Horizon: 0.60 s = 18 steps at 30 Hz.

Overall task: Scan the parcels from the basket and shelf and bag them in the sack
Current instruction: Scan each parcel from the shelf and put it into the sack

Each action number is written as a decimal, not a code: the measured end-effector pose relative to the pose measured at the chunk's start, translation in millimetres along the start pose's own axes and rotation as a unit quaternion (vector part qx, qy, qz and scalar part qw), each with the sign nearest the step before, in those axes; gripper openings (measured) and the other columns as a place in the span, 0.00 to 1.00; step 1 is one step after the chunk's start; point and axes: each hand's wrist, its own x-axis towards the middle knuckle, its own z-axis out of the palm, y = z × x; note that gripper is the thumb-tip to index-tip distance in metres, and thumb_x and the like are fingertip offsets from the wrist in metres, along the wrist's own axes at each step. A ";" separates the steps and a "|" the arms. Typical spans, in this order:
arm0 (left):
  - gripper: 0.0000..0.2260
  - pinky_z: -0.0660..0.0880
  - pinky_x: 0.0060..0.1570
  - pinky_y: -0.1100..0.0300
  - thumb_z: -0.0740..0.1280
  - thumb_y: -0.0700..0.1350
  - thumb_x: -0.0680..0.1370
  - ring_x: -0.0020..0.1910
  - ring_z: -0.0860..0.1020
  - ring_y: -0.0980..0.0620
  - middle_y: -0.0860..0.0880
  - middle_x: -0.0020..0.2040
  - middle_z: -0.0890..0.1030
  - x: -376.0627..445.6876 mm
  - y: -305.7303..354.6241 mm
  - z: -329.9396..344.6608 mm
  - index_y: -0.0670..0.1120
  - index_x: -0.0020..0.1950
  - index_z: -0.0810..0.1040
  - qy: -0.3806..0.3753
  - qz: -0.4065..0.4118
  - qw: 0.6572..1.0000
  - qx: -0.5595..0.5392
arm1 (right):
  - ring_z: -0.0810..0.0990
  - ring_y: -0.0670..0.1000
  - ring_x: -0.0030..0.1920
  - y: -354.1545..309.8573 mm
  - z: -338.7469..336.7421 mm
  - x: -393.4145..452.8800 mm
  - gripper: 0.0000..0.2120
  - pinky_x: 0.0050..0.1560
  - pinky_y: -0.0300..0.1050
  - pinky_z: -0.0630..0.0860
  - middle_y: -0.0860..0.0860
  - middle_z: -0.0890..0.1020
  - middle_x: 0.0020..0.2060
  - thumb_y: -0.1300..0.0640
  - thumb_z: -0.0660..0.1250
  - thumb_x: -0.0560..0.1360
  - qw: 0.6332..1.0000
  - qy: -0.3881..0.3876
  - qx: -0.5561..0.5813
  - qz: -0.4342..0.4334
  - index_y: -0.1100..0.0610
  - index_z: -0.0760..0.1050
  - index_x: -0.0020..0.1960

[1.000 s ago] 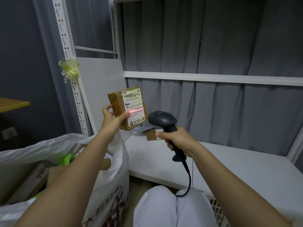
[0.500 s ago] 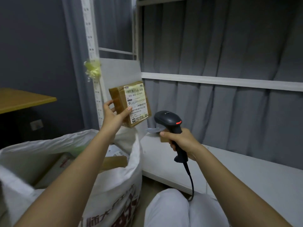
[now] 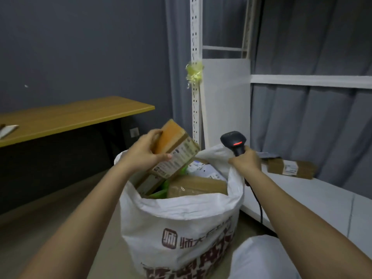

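Left hand [image 3: 144, 153] fingers curl over the top edge of a small brown parcel [image 3: 174, 149], thumb [image 3: 163, 157] pressed flat along its labelled face; firm grasp, parcel fully carried. Right hand [image 3: 246, 161] is clenched round the handle of the black scanner [image 3: 234, 140] and also appears to pinch the sack rim against it, though the fingers are hidden behind the hand, so that pinch is a guess. Scanner's red light is lit, its head facing up and toward the camera, not at the parcel.

Parcel sits just above the open mouth of the white sack [image 3: 177, 224], over its left-rear side, not yet resting on the contents. Long axis runs diagonally, upper right to lower left; the lower-left end dips toward the sack, the upper-right corner points at the shelf post [image 3: 194, 77]. Label face looks right and down.

Step in hand: bagging, judged from parcel over the mouth and scanner turned away. Next move calls for lowering the parcel low end first into the gap at the left, beside the brown boxes [image 3: 196, 187] and green item [image 3: 165, 188] already inside, then letting go. Sack looks fairly full, so the mouth has to be kept wide.

Another parcel [image 3: 289, 168] lies flat on the white shelf [image 3: 302, 196], right of the sack, likely next for scanning.
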 end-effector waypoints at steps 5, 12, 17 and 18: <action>0.35 0.66 0.65 0.45 0.70 0.58 0.72 0.67 0.65 0.41 0.45 0.71 0.65 28.6 -13.3 47.5 0.53 0.74 0.59 0.049 0.028 0.936 0.348 | 0.78 0.55 0.45 4.9 3.0 -0.1 0.11 0.48 0.49 0.75 0.50 0.78 0.40 0.65 0.70 0.71 0.997 -0.049 0.039 -0.048 0.55 0.74 0.51; 0.38 0.67 0.64 0.43 0.67 0.53 0.76 0.69 0.64 0.37 0.40 0.73 0.61 48.2 -58.8 89.4 0.49 0.78 0.49 -0.123 -0.091 0.928 0.340 | 0.78 0.54 0.47 15.5 -3.1 5.2 0.13 0.42 0.44 0.71 0.54 0.80 0.47 0.64 0.71 0.71 0.993 -0.045 0.104 -0.016 0.57 0.78 0.55; 0.33 0.52 0.75 0.46 0.60 0.54 0.80 0.77 0.47 0.40 0.45 0.79 0.44 44.0 -75.0 103.9 0.49 0.80 0.46 -0.158 -0.119 0.958 0.206 | 0.76 0.49 0.42 20.0 8.8 5.9 0.12 0.38 0.40 0.70 0.50 0.79 0.42 0.65 0.71 0.71 0.988 -0.051 0.149 0.003 0.57 0.77 0.54; 0.29 0.48 0.76 0.47 0.58 0.54 0.81 0.78 0.45 0.42 0.46 0.80 0.44 42.3 -71.6 106.8 0.52 0.79 0.50 -0.143 -0.094 0.970 0.172 | 0.76 0.47 0.40 20.2 12.7 6.0 0.12 0.38 0.39 0.70 0.50 0.78 0.41 0.65 0.71 0.71 0.987 -0.052 0.155 0.004 0.57 0.77 0.53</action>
